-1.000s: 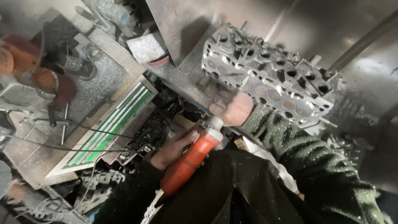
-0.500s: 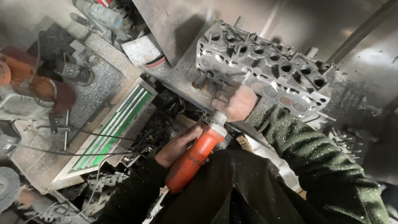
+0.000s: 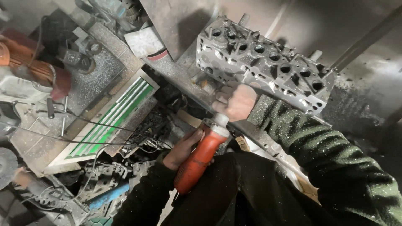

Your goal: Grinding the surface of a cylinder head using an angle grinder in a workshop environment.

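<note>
I am looking down on a cluttered, grimy metal bench [image 3: 167, 69] that runs from the upper middle of the frame toward the lower right, its steel dull and dusted with grit, with plain sheet-metal panels rising behind it at the top. On it, in the upper right, stands the cylinder head [image 3: 264, 65], a long grey cast block, rough and oily, pocked with round bores and ribbed pockets. My right hand [image 3: 235, 101] is closed in a fist just below its near face, at the front end of the power tool; whether it touches the casting I cannot tell. My left hand [image 3: 184, 148] is wrapped around the orange power tool [image 3: 200, 161], a smooth plastic cylinder with a pale metal collar at its upper end, slanting from the lower middle up toward the head. Both my sleeves are dark green knit flecked with pale dust. To the left of centre a flat panel with green and white stripes [image 3: 113, 119] lies tilted on scrap, thin black cables crossing it. In the upper left sits a rust-orange motor housing [image 3: 31, 69], ribbed and round. A blue bar [image 3: 106, 196] shows at the lower left among dark tangled metal parts.
</note>
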